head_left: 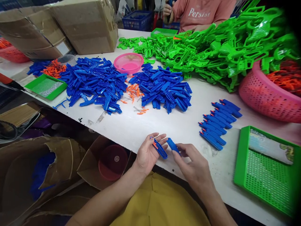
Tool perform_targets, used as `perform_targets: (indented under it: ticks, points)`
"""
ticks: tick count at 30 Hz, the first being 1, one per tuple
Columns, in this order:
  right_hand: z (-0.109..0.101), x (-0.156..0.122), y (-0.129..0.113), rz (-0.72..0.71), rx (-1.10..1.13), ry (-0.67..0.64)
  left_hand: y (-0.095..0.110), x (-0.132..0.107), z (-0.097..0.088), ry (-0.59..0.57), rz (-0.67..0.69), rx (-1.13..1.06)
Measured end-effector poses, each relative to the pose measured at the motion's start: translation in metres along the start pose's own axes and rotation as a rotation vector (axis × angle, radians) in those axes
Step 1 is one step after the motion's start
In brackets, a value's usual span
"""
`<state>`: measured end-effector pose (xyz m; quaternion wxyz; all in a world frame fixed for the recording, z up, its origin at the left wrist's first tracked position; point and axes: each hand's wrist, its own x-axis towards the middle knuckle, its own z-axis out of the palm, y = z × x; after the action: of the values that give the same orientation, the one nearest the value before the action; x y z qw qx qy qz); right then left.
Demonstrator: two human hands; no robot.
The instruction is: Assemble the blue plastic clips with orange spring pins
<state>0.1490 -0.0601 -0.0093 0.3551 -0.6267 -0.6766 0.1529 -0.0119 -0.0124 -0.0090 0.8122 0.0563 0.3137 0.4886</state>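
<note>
My left hand (pixel 149 155), palm up, holds a narrow blue plastic shell (pixel 160 149) with an orange piece (pixel 155 144) inside it. Between the thumb and fingers of my right hand (pixel 194 163) is a second blue plastic shell (pixel 172 145), a small gap away from the first. Both hands are over the table's front edge. To their right lies a staggered row of blue pieces with orange tips (pixel 216 124). Beyond my hands, small orange parts (pixel 134 91) and thin springs (pixel 136 109) are scattered between two heaps of blue shells (pixel 164 89).
Green plastic frames (pixel 211 50) are heaped at the back right beside a pink basket (pixel 265 94) of orange parts. A green tray (pixel 242 160) stands at right, another green tray (pixel 44 88) at left. Cardboard boxes (pixel 87 28) stand behind. Across the table sits another person (pixel 204 15).
</note>
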Motion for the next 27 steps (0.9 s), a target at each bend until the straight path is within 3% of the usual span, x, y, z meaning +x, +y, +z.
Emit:
perform_targets:
  ticks: [5,19,27]
  points:
    - [0.016,-0.006,-0.025,0.011,0.027,0.027,-0.007,0.000,0.006,0.046,-0.028,-0.025]
    - [0.026,-0.007,-0.025,-0.010,-0.104,-0.012,-0.009,-0.001,0.007,0.025,-0.014,-0.003]
    - [0.028,-0.008,-0.025,-0.042,-0.068,0.006,-0.013,-0.004,0.004,-0.032,0.064,0.153]
